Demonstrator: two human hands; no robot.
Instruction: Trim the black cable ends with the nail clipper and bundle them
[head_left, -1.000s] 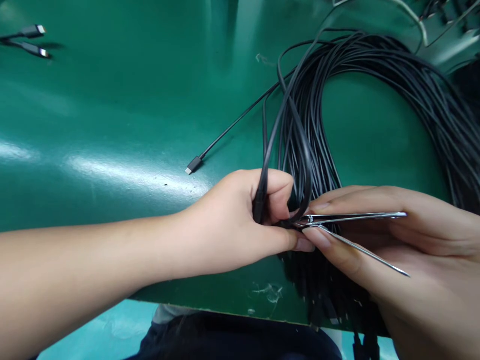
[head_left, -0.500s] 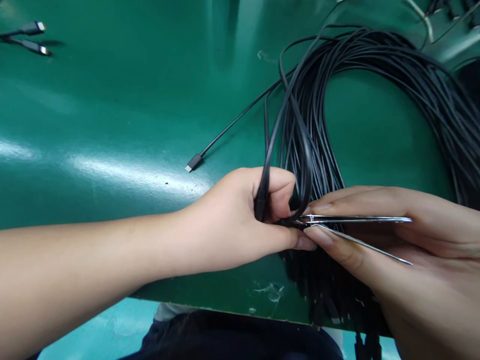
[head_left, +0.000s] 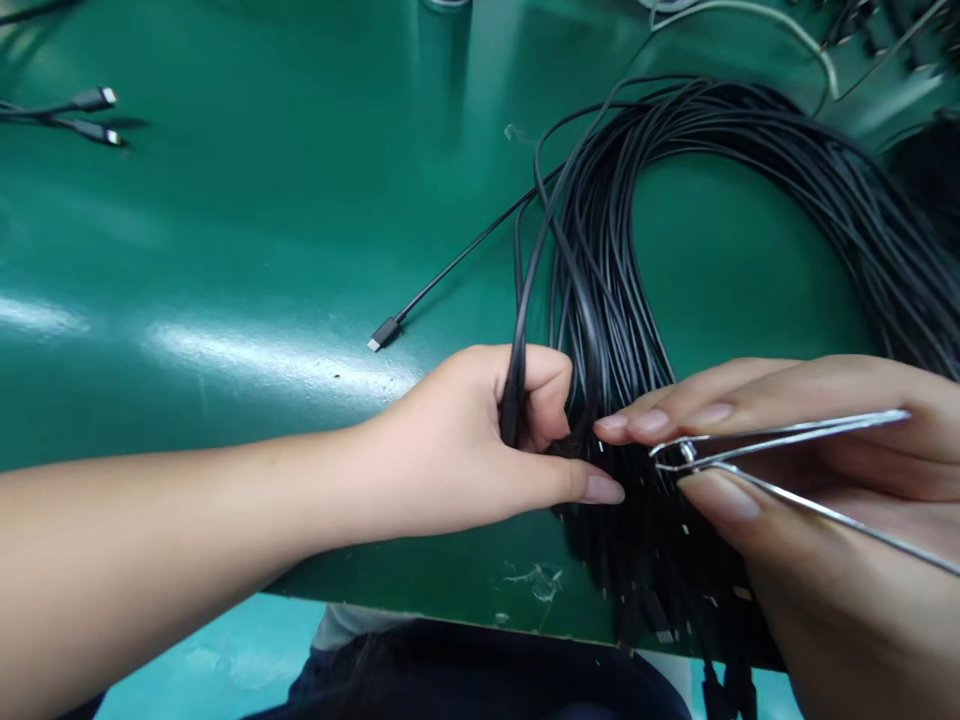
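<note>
My left hand [head_left: 517, 440] is closed around a black cable [head_left: 514, 385], whose thicker molded part rises between thumb and fingers. What the fingertips pinch at the lower side is partly hidden. To its right, my right hand [head_left: 780, 470] grips a silver nail clipper [head_left: 688, 455] between thumb and fingers. The clipper's jaws point left and stand apart from the cable, with its lever swung out. Beneath both hands lies a large coil of black cables [head_left: 622, 250], many connector ends bunched near the table's front edge.
One cable end with a USB-C plug [head_left: 386, 333] lies on the green table [head_left: 262, 230]. Two more cable plugs [head_left: 97, 115] rest at the left. A pale cord [head_left: 780, 20] runs at the back right. The table's front edge is close to my lap [head_left: 480, 670].
My right hand has drawn the nail clipper rightward, away from the cable in my left hand. The left hand keeps its hold. The whole view has shifted slightly.
</note>
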